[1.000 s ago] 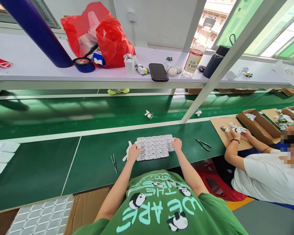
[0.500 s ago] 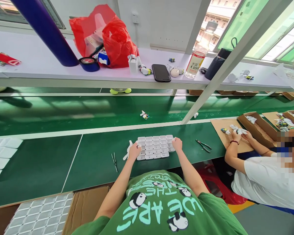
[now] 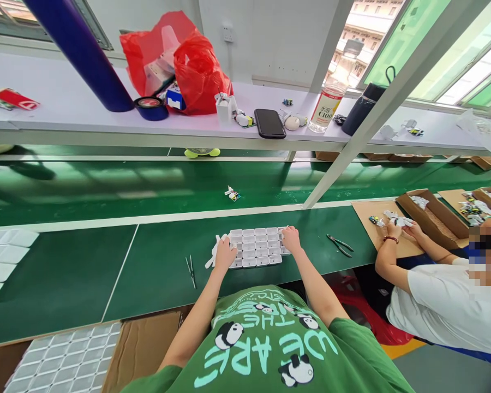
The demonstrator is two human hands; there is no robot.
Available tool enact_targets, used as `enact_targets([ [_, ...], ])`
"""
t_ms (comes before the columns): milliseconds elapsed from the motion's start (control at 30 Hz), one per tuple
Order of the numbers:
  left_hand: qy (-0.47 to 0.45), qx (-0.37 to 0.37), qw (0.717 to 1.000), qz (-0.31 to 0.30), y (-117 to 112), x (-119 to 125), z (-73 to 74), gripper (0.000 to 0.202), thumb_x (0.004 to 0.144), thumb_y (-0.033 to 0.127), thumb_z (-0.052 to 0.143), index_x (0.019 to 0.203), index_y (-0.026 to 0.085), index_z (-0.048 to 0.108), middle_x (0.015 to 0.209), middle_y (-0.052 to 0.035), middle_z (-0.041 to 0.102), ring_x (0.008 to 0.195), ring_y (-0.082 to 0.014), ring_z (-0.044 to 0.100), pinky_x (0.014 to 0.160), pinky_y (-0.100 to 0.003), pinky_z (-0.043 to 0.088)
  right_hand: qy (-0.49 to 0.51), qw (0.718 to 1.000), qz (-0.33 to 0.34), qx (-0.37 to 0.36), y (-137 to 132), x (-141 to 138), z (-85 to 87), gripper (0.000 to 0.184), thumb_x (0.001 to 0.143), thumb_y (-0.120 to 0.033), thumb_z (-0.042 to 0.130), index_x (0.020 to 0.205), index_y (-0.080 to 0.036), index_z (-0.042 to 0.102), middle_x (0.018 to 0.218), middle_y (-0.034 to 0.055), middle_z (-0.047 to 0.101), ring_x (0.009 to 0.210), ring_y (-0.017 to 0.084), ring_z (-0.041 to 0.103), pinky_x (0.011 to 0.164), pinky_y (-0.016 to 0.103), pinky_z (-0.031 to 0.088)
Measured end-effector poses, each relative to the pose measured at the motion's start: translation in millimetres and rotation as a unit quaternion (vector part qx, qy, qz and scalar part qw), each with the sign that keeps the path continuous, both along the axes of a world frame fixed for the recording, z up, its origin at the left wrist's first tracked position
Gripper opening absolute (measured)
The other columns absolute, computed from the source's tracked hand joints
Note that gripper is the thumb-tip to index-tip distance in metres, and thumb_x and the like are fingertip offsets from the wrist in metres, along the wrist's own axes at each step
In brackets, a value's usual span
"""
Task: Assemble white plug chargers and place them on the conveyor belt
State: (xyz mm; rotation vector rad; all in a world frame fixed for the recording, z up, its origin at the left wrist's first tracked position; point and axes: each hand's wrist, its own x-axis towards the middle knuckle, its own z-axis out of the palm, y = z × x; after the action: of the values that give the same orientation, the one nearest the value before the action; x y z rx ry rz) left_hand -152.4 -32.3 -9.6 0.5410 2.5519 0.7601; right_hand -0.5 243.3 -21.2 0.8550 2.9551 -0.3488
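A white plastic tray with many small compartments lies on the green bench in front of me. My left hand rests on its left end, fingers curled over the edge. My right hand grips the tray's right end, fingers bent over the far corner. White scraps lie just left of the left hand. Tweezers lie on the bench further left.
Pliers lie right of the tray. A small electronic part rides the conveyor belt behind. A co-worker at the right handles parts over cardboard boxes. Stacked trays sit in a carton at lower left. A phone and red bags occupy the shelf.
The small part on the belt has moved left. My right hand shifted slightly inward onto the tray's corner; the left hand stays on the left end.
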Motion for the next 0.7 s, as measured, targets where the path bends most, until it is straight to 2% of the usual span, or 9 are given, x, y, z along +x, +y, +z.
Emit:
enact_targets([
  [200, 0.007, 0.017, 1.0, 0.008, -8, 8, 1.6, 0.054, 0.088, 0.02, 0.05, 0.141, 0.012, 0.053, 0.132, -0.0203, 0.059, 0.131, -0.0329, 0.056, 0.107, -0.04, 0.048, -0.01, 1.0, 0.008, 0.005, -1, 0, 3.1, 0.034, 0.077, 0.005, 0.051, 0.091, -0.018, 0.072, 0.102, 0.0133, 0.072, 0.115, 0.027, 0.053, 0.094, 0.037, 0.037],
  [367, 0.0, 0.029, 0.999, 0.03, -20, 14, -1.2, 0.058, 0.088, 0.02, 0.05, 0.146, 0.012, 0.05, 0.139, -0.0217, 0.057, 0.13, -0.033, 0.058, 0.106, -0.04, 0.049, -0.007, 1.0, -0.001, -0.001, -2, -3, 4.8, 0.032, 0.076, 0.004, 0.051, 0.087, -0.017, 0.072, 0.1, 0.0135, 0.072, 0.114, 0.028, 0.053, 0.094, 0.037, 0.038],
  [467, -0.017, 0.049, 0.998, 0.042, -30, 19, -7.2, 0.056, 0.088, 0.02, 0.05, 0.144, 0.013, 0.051, 0.138, -0.0214, 0.059, 0.128, -0.0314, 0.06, 0.104, -0.039, 0.049, 0.008, 1.0, -0.019, -0.003, -2, 3, 5.4, 0.033, 0.078, -0.001, 0.052, 0.099, -0.016, 0.072, 0.106, 0.0143, 0.07, 0.116, 0.028, 0.053, 0.094, 0.036, 0.041],
  [567, -0.05, 0.069, 0.995, 0.052, -42, 28, -18.2, 0.049, 0.087, 0.019, 0.053, 0.136, 0.015, 0.054, 0.127, -0.0182, 0.066, 0.12, -0.029, 0.064, 0.098, -0.038, 0.051, 0.09, 0.989, -0.107, -0.052, -5, 25, 0.5, 0.047, 0.081, -0.009, 0.051, 0.124, -0.014, 0.067, 0.12, 0.0154, 0.068, 0.117, 0.028, 0.056, 0.095, 0.035, 0.046],
  [633, -0.069, 0.084, 0.993, 0.051, -51, 37, -27.1, 0.047, 0.086, 0.018, 0.053, 0.133, 0.016, 0.054, 0.121, -0.0162, 0.069, 0.115, -0.0277, 0.066, 0.095, -0.037, 0.052, 0.152, 0.961, -0.203, -0.114, -10, 47, -6.9, 0.052, 0.082, -0.016, 0.05, 0.133, -0.013, 0.063, 0.125, 0.0156, 0.068, 0.116, 0.028, 0.06, 0.095, 0.035, 0.049],
  [700, -0.082, 0.092, 0.991, 0.05, -59, 45, -35.6, 0.046, 0.085, 0.017, 0.054, 0.131, 0.017, 0.054, 0.118, -0.0156, 0.07, 0.113, -0.0274, 0.068, 0.093, -0.038, 0.052, 0.18, 0.926, -0.282, -0.175, -19, 69, -16.1, 0.052, 0.082, -0.021, 0.05, 0.132, -0.014, 0.064, 0.124, 0.0147, 0.07, 0.114, 0.027, 0.065, 0.097, 0.036, 0.052],
])
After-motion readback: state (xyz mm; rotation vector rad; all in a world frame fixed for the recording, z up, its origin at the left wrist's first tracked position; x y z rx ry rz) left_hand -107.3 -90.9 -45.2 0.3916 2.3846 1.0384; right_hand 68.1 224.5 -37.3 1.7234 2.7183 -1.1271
